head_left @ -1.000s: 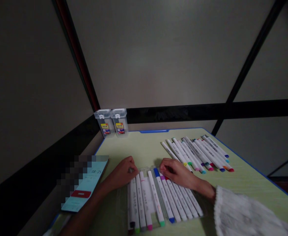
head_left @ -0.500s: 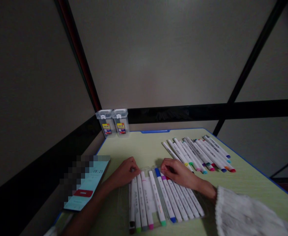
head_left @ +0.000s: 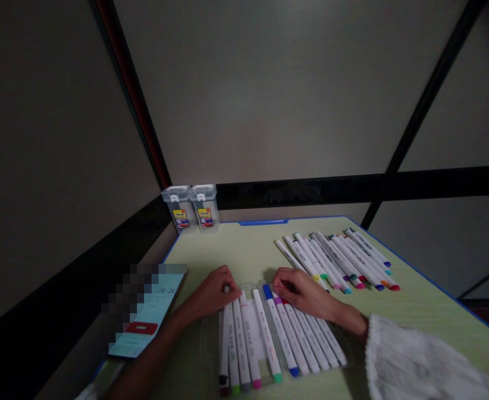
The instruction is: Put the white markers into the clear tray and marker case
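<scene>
Grey wall panels (head_left: 269, 111) with black strips stand behind your table (head_left: 228, 250), which has a blue border and a blue bar (head_left: 264, 222) on its far edge. Two clear lidded boxes (head_left: 206, 214) stand side by side at the far left corner, and a partly blurred phone (head_left: 148, 322) rests along the left edge, beside your left forearm. Near the front edge, around the middle, a clear plastic case (head_left: 260, 345) holds white markers (head_left: 268, 336) in two groups. Your left hand (head_left: 215, 290) is curled at the far end of the left group, your right hand (head_left: 298, 290) curled over the far ends of the right group; whether either grips anything, you cannot tell from this angle. More markers lie loose in a slanting row toward the far right corner, beyond your right hand. Your right arm wears a white sleeve (head_left: 419, 361).
</scene>
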The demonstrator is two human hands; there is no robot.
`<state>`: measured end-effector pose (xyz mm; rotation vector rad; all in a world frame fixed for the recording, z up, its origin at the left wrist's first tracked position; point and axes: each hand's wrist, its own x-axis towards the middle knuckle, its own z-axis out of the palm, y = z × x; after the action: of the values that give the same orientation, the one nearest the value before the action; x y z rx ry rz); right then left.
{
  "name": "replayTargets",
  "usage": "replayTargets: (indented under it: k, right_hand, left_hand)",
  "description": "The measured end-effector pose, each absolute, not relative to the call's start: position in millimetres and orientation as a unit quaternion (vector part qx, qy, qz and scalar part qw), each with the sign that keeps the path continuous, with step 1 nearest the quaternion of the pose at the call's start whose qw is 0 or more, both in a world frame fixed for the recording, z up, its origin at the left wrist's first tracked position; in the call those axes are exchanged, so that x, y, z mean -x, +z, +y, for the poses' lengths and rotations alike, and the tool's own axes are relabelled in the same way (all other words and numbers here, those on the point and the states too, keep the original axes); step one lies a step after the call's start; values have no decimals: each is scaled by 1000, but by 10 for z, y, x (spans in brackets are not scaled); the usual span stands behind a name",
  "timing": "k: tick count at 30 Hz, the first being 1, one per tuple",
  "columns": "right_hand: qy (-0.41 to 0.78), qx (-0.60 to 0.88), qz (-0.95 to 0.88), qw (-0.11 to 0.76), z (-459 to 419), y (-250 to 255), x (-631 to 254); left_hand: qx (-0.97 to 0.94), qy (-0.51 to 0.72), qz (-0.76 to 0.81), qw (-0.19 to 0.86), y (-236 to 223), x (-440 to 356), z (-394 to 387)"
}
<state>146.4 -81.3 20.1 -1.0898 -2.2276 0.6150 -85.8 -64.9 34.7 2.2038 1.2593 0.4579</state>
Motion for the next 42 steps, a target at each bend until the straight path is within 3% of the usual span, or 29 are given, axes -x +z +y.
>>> replayTargets:
  k: [11,42]
  right_hand:
    - [226,413,-835,284,-821,202,-1465]
    - [228,411,-837,281,-805,181,-1466]
  left_hand:
    - [-815,151,440,347,393,957,-639]
    - [-819,179,420,349,400,945,-594]
